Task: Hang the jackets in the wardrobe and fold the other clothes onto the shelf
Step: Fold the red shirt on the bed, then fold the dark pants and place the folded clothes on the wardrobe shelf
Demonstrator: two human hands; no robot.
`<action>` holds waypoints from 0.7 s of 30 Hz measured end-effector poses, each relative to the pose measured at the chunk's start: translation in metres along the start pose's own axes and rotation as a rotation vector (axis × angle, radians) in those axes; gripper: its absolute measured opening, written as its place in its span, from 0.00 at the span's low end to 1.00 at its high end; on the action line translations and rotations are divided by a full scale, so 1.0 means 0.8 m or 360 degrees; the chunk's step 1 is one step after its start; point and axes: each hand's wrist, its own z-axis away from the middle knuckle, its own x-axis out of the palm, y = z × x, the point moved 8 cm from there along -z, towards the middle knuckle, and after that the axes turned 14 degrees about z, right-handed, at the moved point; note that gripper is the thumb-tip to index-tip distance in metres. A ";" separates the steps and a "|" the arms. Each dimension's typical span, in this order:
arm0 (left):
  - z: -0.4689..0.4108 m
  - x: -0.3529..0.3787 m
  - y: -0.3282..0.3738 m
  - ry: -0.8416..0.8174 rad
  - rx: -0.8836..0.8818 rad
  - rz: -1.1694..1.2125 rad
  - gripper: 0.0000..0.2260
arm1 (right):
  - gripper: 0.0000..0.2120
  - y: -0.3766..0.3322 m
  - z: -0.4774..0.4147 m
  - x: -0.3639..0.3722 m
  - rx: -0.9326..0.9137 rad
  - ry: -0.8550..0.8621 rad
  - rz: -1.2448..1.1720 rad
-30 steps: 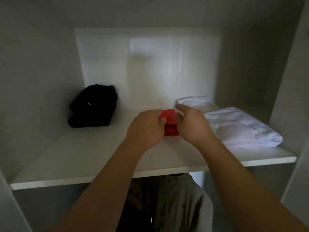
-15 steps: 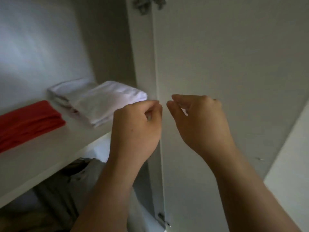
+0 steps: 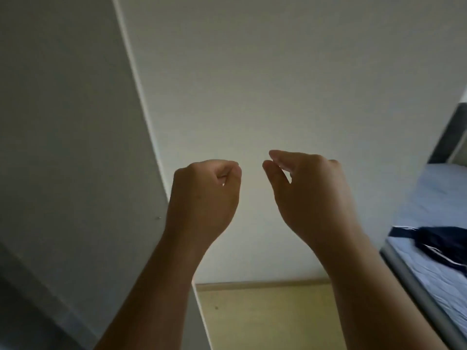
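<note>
Fingers (image 3: 227, 170) of the left hand (image 3: 202, 195) are clenched into a fist that grasps nothing. The right hand (image 3: 310, 193), just beside it and not touching, is released: its fingers are loosely bent, the thumb tip close under the forefinger, and it holds nothing. Both hands are raised in front of a plain pale wall (image 3: 252, 72). A grey wardrobe panel (image 3: 63, 147) fills the left side. Low down, between the forearms, shows a strip of yellowish floor (image 3: 265, 317). At the far right stands a bed (image 3: 429, 203) with a light blue cover. A dark navy garment (image 3: 439, 242), blurred, lies crumpled on the bed, well apart from both hands.
</note>
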 end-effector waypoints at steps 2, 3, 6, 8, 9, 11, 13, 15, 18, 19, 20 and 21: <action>0.006 0.085 0.033 -0.0134 0.0090 0.0078 0.10 | 0.16 0.077 -0.004 -0.029 0.0110 0.0028 0.0102; 0.009 0.126 0.048 -0.0198 0.0123 0.0118 0.10 | 0.17 0.114 -0.005 -0.043 0.0156 0.0035 0.0151; 0.015 0.238 0.085 -0.0377 0.0159 0.0248 0.12 | 0.17 0.216 -0.009 -0.077 0.0276 0.0019 0.0280; 0.015 0.308 0.100 -0.0508 0.0138 0.0308 0.14 | 0.17 0.280 -0.014 -0.096 0.0367 0.0022 0.0353; 0.014 0.341 0.105 -0.0573 0.0124 0.0345 0.12 | 0.17 0.311 -0.017 -0.103 0.0424 0.0024 0.0376; 0.010 0.403 0.112 -0.0672 0.0141 0.0409 0.09 | 0.17 0.367 -0.025 -0.111 0.0538 0.0024 0.0427; 0.003 0.461 0.115 -0.0761 0.0190 0.0461 0.09 | 0.17 0.420 -0.038 -0.111 0.0639 0.0029 0.0483; -0.005 0.520 0.114 -0.0848 0.0236 0.0491 0.09 | 0.15 0.470 -0.051 -0.106 0.0721 0.0029 0.0560; -0.019 0.611 0.113 -0.1033 0.0279 0.0534 0.10 | 0.13 0.535 -0.074 -0.102 0.0862 0.0006 0.0663; -0.023 0.644 0.114 -0.1127 0.0282 0.0558 0.10 | 0.12 0.555 -0.082 -0.104 0.0912 0.0005 0.0693; -0.026 0.675 0.116 -0.1216 0.0288 0.0583 0.10 | 0.11 0.572 -0.090 -0.106 0.0955 0.0011 0.0733; -0.028 0.703 0.118 -0.1289 0.0296 0.0614 0.09 | 0.11 0.589 -0.096 -0.109 0.0993 0.0022 0.0778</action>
